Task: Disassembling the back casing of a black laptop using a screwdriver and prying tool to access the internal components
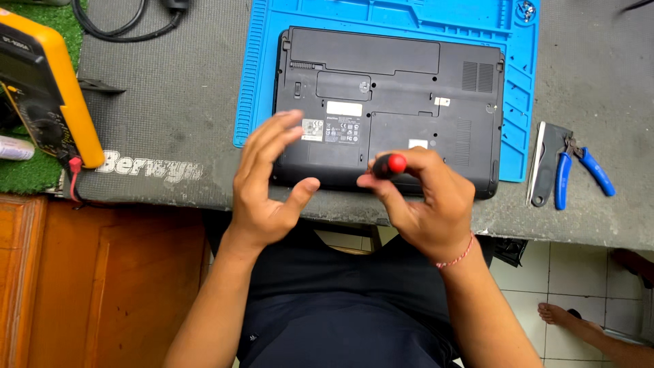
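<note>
Laptop (pixel 388 102) lay bottom-up on the blue mat (pixel 259 82), covers all on as far as I saw; right hand (pixel 426 201) gripped the screwdriver (pixel 390 164) at its near edge, left hand (pixel 269 180) open, fingertips touching it.

Grey workbench (pixel 170 102) carries blue mat (pixel 252 82) (laptop atop); pliers (pixel 579 170); yellow multimeter (pixel 48 82).

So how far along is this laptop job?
Done: the black laptop lies bottom up on the blue mat, and pliers lie ready at the side. In hand: the right hand holds a red-capped screwdriver over the front edge; the left hand hovers open. Left: every bottom cover looks closed.
</note>
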